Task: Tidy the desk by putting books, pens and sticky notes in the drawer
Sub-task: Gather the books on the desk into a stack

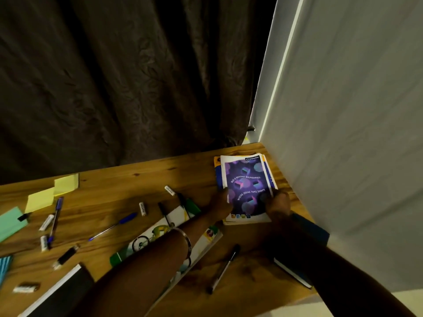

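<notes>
Both forearms reach across tabletop (pixel 187 170) to book stack (pixel 246 188) in far right corner, by wall. Left hand (pixel 219 203) grips stack's left edge, fingers curled under. Right hand (pixel 278 202) pinches near right corner, thumb on top. Best way: squeeze both sides, lift flat so thin books don't slide. Pens (pixel 112 226), sticky notes (pixel 53 191) wait on left. Drawer not seen.

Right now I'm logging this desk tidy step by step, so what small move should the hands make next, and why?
Probably lift the purple notebook and the books stacked under it off the desk. The left hand and the right hand already grip that stack at its near end, one on each side. No drawer shows in this view, so where to carry it cannot be told.
</notes>
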{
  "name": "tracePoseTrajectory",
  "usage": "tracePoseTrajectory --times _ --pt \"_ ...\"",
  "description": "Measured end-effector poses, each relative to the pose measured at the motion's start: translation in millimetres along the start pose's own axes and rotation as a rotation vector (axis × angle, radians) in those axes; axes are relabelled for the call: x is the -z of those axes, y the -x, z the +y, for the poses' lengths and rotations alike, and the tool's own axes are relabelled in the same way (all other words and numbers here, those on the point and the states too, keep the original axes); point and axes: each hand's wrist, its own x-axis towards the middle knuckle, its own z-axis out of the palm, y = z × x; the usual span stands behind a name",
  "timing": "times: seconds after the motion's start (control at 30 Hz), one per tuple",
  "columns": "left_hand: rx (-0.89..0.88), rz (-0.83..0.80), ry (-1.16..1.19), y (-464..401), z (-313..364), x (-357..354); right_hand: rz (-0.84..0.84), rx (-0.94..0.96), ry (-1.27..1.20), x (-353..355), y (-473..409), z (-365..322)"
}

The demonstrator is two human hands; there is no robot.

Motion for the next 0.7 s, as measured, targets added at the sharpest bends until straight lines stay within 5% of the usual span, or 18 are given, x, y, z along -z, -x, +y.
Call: tracePoseTrajectory --times 0.17,0.7 --pt "-0.010 0.063 -0.009 13 3 17 0.057 0.100 0.281 -7 30 -22" --pt "0.029 0.291 -0.228 155 -106 163 -0.127 0.433 0.288 -109 198 -110"
